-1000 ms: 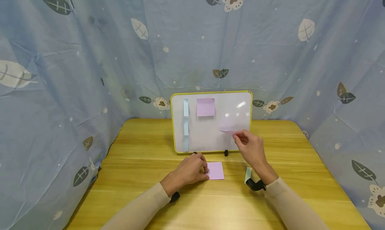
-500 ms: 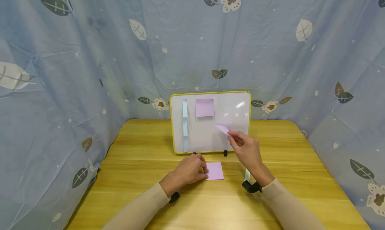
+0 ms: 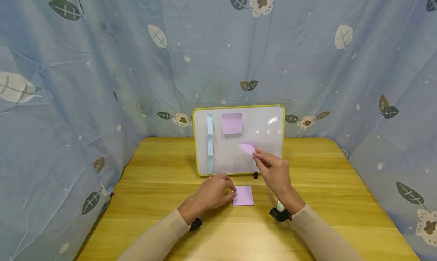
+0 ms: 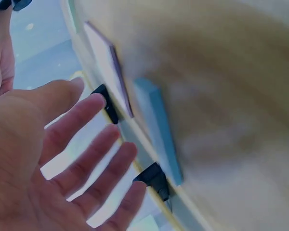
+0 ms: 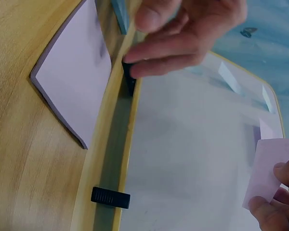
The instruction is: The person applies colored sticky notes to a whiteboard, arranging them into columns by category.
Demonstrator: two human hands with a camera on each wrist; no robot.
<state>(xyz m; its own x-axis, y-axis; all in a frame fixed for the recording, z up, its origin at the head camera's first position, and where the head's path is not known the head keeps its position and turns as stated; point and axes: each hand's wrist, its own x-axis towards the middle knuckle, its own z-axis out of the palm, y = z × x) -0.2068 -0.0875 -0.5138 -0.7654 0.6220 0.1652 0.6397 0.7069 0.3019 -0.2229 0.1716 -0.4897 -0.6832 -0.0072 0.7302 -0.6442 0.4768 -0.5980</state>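
My right hand [image 3: 275,173] pinches a single pale purple sticky note [image 3: 248,148] by its edge, held up in front of the whiteboard [image 3: 246,162]; the right wrist view shows thumb and fingers on that note [image 5: 267,168]. My left hand [image 3: 213,192] hovers with spread, relaxed fingers [image 4: 111,139], fingertips right by the left edge of the purple sticky note pad [image 3: 244,195] on the table. Below the left hand, a blue sticky note pad [image 4: 159,130] lies beside the purple one, hidden in the head view.
The yellow-framed whiteboard stands on black feet [image 3: 255,175]. It bears a purple sticky note [image 3: 232,123] and a column of narrow light blue notes [image 3: 210,144]. A pale green pad [image 3: 280,205] lies partly hidden under the right wrist. Patterned curtain [image 3: 205,56] surrounds the wooden table [image 3: 164,158].
My right hand has moved left across the whiteboard with the sticky note, which has turned to show more of its face. The left hand has shifted slightly off the purple pad.
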